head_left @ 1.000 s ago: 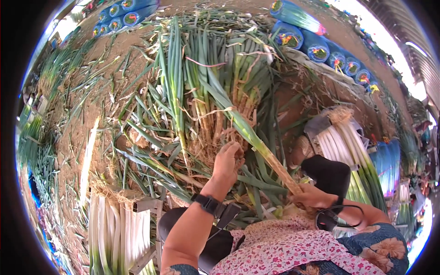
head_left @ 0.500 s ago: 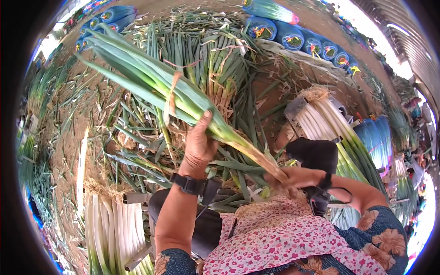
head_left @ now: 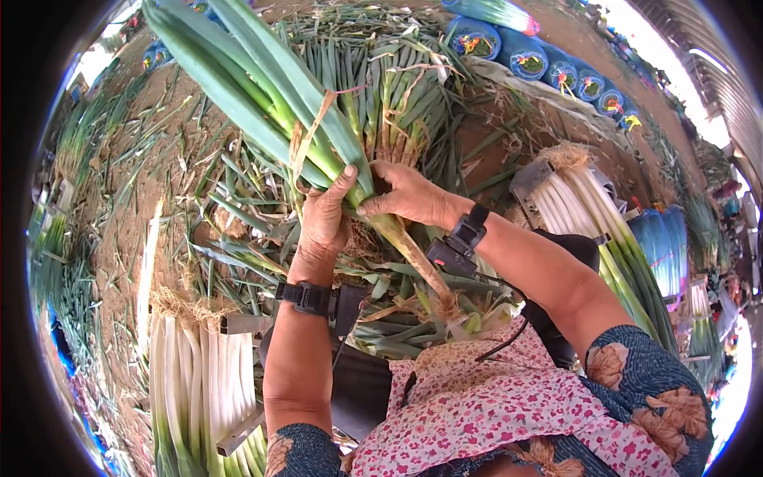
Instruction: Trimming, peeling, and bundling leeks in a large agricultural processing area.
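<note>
A large leek lies slantwise in front of me, its broad green leaves fanning to the far left and its brownish root end pointing toward my lap. My left hand is closed round it where the leaves meet the stalk, thumb on top. Just to the right, my right hand grips the same leek at the base of an outer leaf, thumb and fingers on either side. A dry, tan leaf strip hangs across the green leaves above my left hand. The undersides of both hands' grips are hidden.
Leek bundles with white stalks stand in metal holders at the near left and at right. Untrimmed leeks are heaped ahead. Blue-wrapped bundles line the far right. Leaf scraps litter the ground.
My right hand has moved from the root end up to the leaf base beside my left hand. The leek's root end now hangs free, and its leaves appear larger and higher.
</note>
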A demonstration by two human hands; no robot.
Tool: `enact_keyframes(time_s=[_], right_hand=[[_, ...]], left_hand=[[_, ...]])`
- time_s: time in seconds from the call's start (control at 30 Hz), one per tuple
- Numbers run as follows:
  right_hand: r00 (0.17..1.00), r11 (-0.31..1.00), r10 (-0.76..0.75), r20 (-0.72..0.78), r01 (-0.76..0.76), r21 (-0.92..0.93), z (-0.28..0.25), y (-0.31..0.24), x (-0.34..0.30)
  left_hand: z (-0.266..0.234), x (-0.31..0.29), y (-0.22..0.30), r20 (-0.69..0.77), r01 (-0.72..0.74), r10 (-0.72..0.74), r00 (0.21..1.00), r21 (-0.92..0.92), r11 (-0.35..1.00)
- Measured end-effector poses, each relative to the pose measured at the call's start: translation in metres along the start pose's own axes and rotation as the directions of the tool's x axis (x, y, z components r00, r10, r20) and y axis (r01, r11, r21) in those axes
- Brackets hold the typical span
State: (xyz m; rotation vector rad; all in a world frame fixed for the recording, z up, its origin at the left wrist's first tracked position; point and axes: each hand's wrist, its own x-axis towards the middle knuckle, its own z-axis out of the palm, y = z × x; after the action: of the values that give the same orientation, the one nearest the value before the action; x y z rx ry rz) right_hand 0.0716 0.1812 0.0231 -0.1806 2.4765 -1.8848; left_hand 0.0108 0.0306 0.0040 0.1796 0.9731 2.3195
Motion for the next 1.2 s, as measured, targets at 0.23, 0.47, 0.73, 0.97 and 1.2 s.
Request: enact_keyframes(time_s=[0.23, 0.47, 0.73, 0.97, 1.2], right_hand=[[0.998, 0.995, 0.019, -0.059, -0.024, -0.098, 0.005, 0.005, -0.012], [0.998, 0.993, -0.006, -0.069, 0.014, 0.119, 0.014, 0.009, -0.027], [0.979, 0.934, 0.017, -0.204, 0.057, 0.354, 0.024, 0.02, -0.037], [0.912, 0.9, 0.203, -0.357, -0.031, 0.434, 0.041, 0.032, -0.066], [0.662, 0.693, 0.532, -0.528, -0.699, -0.178, 0.008, 0.159, -0.179]], left_hand=[[0.012, -0.007, -0.013, -0.054, 0.015, -0.012, 0.998, 0.055, 0.998], [0.013, -0.01, -0.022, -0.085, 0.052, -0.05, 0.995, 0.016, 0.999], [0.009, -0.008, -0.032, -0.154, 0.063, -0.057, 0.986, 0.031, 0.998], [-0.004, -0.004, -0.04, -0.171, 0.102, -0.09, 0.981, 0.062, 0.993], [-0.018, 0.013, 0.018, -0.35, -0.111, 0.218, 0.911, 0.302, 0.947]])
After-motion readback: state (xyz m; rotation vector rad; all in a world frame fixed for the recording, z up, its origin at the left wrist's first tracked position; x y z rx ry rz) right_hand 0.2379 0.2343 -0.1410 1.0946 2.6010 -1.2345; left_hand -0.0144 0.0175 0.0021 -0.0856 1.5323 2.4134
